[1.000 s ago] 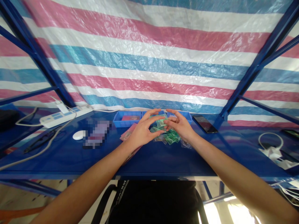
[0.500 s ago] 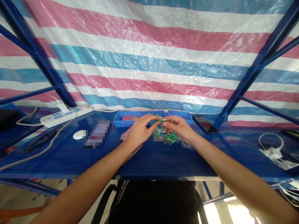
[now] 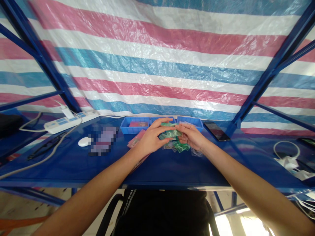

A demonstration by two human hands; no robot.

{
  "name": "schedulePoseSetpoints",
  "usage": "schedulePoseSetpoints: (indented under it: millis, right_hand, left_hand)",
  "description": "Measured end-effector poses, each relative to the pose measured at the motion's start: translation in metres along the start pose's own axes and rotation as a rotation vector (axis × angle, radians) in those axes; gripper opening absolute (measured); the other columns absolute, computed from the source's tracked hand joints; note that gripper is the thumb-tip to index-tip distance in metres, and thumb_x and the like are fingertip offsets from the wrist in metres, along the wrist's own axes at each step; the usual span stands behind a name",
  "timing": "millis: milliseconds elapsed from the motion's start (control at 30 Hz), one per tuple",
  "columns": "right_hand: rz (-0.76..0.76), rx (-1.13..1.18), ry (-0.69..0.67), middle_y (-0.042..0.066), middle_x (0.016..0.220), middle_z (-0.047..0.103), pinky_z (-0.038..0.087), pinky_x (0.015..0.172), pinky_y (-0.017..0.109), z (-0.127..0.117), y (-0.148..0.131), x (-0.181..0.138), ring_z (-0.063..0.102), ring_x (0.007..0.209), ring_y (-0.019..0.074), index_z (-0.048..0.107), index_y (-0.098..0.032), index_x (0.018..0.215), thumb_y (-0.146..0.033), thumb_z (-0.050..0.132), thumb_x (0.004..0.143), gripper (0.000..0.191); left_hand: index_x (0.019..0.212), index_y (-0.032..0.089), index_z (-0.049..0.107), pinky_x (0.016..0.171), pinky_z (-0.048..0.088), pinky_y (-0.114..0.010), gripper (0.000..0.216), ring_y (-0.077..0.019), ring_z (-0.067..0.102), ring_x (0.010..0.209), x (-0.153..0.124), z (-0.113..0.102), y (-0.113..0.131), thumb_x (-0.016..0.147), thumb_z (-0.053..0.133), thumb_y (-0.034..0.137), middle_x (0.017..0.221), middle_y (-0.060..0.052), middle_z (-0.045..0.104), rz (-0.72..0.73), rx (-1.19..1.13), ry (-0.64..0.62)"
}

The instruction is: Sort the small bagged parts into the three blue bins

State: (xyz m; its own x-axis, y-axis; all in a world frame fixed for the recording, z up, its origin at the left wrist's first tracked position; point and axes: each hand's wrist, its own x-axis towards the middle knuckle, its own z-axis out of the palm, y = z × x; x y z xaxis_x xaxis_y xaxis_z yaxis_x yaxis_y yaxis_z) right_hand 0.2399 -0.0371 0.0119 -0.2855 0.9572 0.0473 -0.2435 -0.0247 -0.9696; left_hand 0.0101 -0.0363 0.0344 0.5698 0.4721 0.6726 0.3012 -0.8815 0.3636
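Note:
A small green see-through plastic bag (image 3: 169,134) is stretched between my two hands above the table. My left hand (image 3: 153,136) holds it from the left, with its fingers reaching over the bag and the thumb lower down. From the right, my right hand (image 3: 191,135) pinches the bag's edge, and the fingertips of both hands meet there. Beneath them lies a loose pile of green bags (image 3: 182,146); my hands cover part of it. Pink bags (image 3: 134,141) lie beside my left wrist, partly hidden by the forearm. Clear bags (image 3: 197,152) lie under my right wrist.
Three blue trays stand behind my hands: the left tray (image 3: 135,129) with pink contents, the middle tray (image 3: 159,118) partly hidden, and the right tray (image 3: 199,126). A black phone (image 3: 217,131) lies at right. At left are a white mouse (image 3: 84,141), cable and power strip (image 3: 71,122).
The green bag has turned from nearly edge-on to showing its broad face. My left fingers have spread further apart around it. My right hand has stayed close to where it was.

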Motion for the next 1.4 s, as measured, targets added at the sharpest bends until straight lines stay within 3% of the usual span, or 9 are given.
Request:
schedulePoseSetpoints:
  millis: [133,300,467,600,700,867,967,1133,1400]
  right_hand:
    - [0.078,0.01,-0.073,-0.008,0.057,0.043,0.026,0.044,0.023,0.0,0.003,-0.001,0.033,0.047,0.0079,0.065,-0.021,0.085,-0.056,0.092,0.076,0.045]
    - [0.02,-0.049,-0.007,-0.005,0.06,0.051,0.022,0.039,0.023,0.003,0.0,-0.003,0.038,0.046,0.0091,0.062,-0.023,0.084,-0.069,0.081,0.083,0.051]
    - [-0.155,-0.159,0.07,0.004,0.091,0.071,0.044,0.046,0.025,0.001,-0.002,0.0,0.064,0.074,0.0176,0.072,-0.024,0.099,-0.07,0.079,0.083,0.048]
    - [-0.241,-0.233,-0.018,0.001,0.093,0.075,0.055,0.062,0.03,-0.002,0.003,0.003,0.063,0.066,0.0144,0.075,-0.026,0.111,-0.056,0.089,0.079,0.046]
    - [-0.231,-0.214,-0.052,0.0,0.089,0.074,0.055,0.059,0.031,-0.004,0.007,0.006,0.063,0.063,0.0149,0.074,-0.026,0.118,-0.054,0.088,0.08,0.049]
    - [-0.184,-0.136,0.034,-0.002,0.076,0.071,0.05,0.053,0.028,-0.006,0.006,0.005,0.062,0.061,0.0151,0.073,-0.025,0.112,-0.055,0.09,0.077,0.049]
    - [-0.125,-0.086,0.061,-0.003,0.07,0.069,0.044,0.048,0.025,-0.005,0.002,0.003,0.06,0.056,0.0139,0.073,-0.025,0.115,-0.052,0.093,0.075,0.052]
    - [-0.043,-0.045,0.048,-0.002,0.067,0.069,0.039,0.044,0.023,-0.001,0.0,0.0,0.061,0.055,0.014,0.074,-0.023,0.106,-0.051,0.095,0.071,0.05]
    - [-0.018,-0.054,-0.03,0.004,0.073,0.07,0.036,0.039,0.021,0.001,-0.001,-0.004,0.069,0.065,0.0181,0.073,-0.019,0.101,-0.065,0.079,0.088,0.048]
  left_hand:
    - [0.12,0.029,0.08,0.115,0.054,-0.047,0.033,-0.025,0.064,0.135,-0.002,0.003,-0.008,0.097,0.067,0.009,0.141,-0.008,0.069,0.013,0.011,0.074]
    - [0.113,0.024,0.08,0.1,0.058,-0.039,0.016,-0.0228,0.073,0.109,-0.002,0.002,-0.008,0.101,0.071,0.028,0.116,-0.008,0.077,-0.055,0.003,0.157]
    - [0.122,0.023,0.075,0.087,0.059,-0.035,0.028,-0.0215,0.074,0.091,-0.002,0.004,-0.008,0.099,0.074,0.038,0.105,-0.005,0.079,-0.209,0.022,0.172]
    - [0.146,0.027,0.061,0.086,0.06,-0.034,0.052,-0.0223,0.074,0.093,-0.003,0.007,-0.006,0.097,0.076,0.038,0.108,-0.003,0.078,-0.249,-0.075,0.087]
    - [0.153,0.027,0.054,0.085,0.062,-0.035,0.059,-0.0222,0.074,0.094,-0.004,0.006,-0.003,0.099,0.073,0.038,0.11,-0.004,0.076,-0.262,-0.114,0.041]
    - [0.145,0.027,0.062,0.101,0.062,-0.042,0.061,-0.0304,0.065,0.13,-0.002,0.004,0.001,0.09,0.084,0.04,0.147,-0.013,0.06,-0.127,-0.031,0.03]
    - [0.132,0.026,0.071,0.117,0.053,-0.046,0.046,-0.0302,0.058,0.141,-0.001,0.004,-0.001,0.089,0.085,0.028,0.151,-0.012,0.057,-0.04,0.003,0.031]
    - [0.11,0.024,0.079,0.108,0.055,-0.042,0.012,-0.024,0.069,0.121,-0.001,0.004,-0.005,0.098,0.074,0.023,0.128,-0.009,0.072,-0.001,0.018,0.065]
    - [0.119,0.022,0.075,0.095,0.058,-0.035,0.023,-0.0211,0.074,0.1,-0.002,0.003,-0.004,0.103,0.07,0.037,0.114,-0.005,0.08,-0.153,0.062,0.165]
